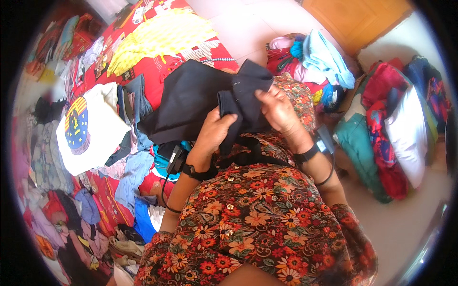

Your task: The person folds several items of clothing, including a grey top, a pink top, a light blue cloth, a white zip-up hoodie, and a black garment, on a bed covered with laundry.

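A black garment (193, 95), perhaps trousers, is spread and partly folded in front of my body; its exact kind is hard to tell. My left hand (215, 129) grips a folded edge of it, thumb on top and fingers underneath. At the garment's right end, my right hand (281, 110) has its fingers curled against the cloth and seems to pinch it, though it is a little blurred. Small pale specks show on the cloth between the hands. To the left of the garment lies a white T-shirt (95, 125) with a round blue and yellow print.
Yellow checked cloth (160, 35) lies on a red patterned bedspread (220, 56). Folded jeans (137, 102) and heaps of clothes (90, 209) cover the left side. On the right are a clothes pile with a light blue towel (327, 55), and a stack with a white pillow (405, 136).
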Tool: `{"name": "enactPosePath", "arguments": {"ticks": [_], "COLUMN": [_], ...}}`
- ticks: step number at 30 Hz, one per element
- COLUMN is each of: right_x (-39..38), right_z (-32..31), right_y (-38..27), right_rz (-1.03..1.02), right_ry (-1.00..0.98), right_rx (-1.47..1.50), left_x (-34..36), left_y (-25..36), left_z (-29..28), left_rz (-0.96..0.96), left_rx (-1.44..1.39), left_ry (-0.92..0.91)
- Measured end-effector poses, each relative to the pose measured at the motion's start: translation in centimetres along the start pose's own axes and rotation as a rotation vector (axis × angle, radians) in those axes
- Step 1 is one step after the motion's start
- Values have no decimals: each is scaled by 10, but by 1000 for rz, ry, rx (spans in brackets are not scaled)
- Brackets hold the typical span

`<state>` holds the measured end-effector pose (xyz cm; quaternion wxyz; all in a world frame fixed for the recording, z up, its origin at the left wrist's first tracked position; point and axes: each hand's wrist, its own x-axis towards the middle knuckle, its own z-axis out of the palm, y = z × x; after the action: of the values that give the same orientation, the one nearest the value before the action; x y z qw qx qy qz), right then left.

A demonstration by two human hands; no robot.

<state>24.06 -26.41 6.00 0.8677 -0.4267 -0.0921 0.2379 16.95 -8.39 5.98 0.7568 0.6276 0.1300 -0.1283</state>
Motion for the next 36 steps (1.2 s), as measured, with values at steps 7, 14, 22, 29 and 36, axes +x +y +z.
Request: {"name": "enactPosePath", "arguments": {"ticks": [7,14,22,29,36], "right_x": [-3,-21,-48,-53,-33], "right_z": [-73,-123,-166,-167,-102], "right_y": [-55,-75,-103,-106,-61], "right_rz": [-132,-295,-468,-474,-340], "right_ry": [6,98,267,60,345], "right_rx": [380,669,754,764,537], "left_x": [8,28,36,38,43], "left_y": [13,38,32,29,37], "left_z": [-63,-133,-166,-81,72], "left_rz": [178,314,349,550,482], "left_rx": [-64,-34,295,248,130], "left_ry": [443,520,707,519,-130]}}
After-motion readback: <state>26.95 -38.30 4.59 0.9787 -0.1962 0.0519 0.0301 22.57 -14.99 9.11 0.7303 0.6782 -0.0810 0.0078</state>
